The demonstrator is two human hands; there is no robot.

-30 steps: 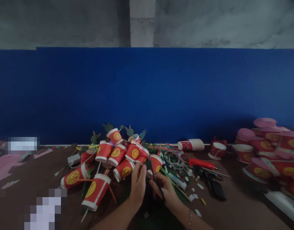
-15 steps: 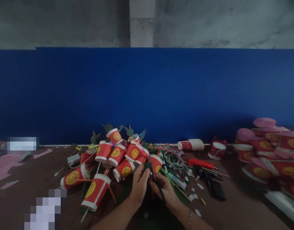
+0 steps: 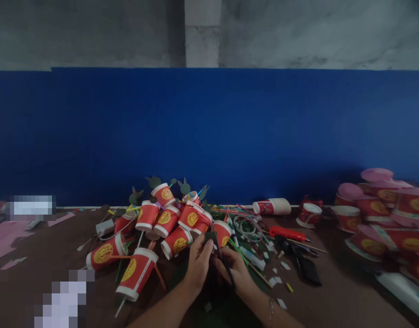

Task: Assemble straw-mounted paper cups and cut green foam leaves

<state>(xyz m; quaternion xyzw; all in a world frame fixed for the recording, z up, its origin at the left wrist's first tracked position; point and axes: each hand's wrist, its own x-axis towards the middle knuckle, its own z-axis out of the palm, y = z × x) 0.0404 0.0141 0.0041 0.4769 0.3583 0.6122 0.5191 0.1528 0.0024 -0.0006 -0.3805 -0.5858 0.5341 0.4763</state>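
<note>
Near the bottom middle, my left hand [image 3: 200, 263] pinches a small dark green piece [image 3: 211, 236] between thumb and fingers. Beside it my right hand [image 3: 234, 269] is closed round the dark handles of a pair of scissors [image 3: 219, 248], whose blades point up and away, against the piece. The piece is mostly hidden by my fingers. Just beyond my hands stands a tilted red paper cup [image 3: 224, 233]. Dark green sheet material [image 3: 209, 314] lies under my wrists, with a small white scrap on it.
Red cups with straws [image 3: 137, 274] are heaped at the left. To the right lie coiled tubing [image 3: 247, 228], paper scraps, a red tool [image 3: 287, 233] and a black object [image 3: 310, 270]. Cups with pink discs [image 3: 376, 174] pile up at the far right. A blue panel [image 3: 209, 136] stands behind.
</note>
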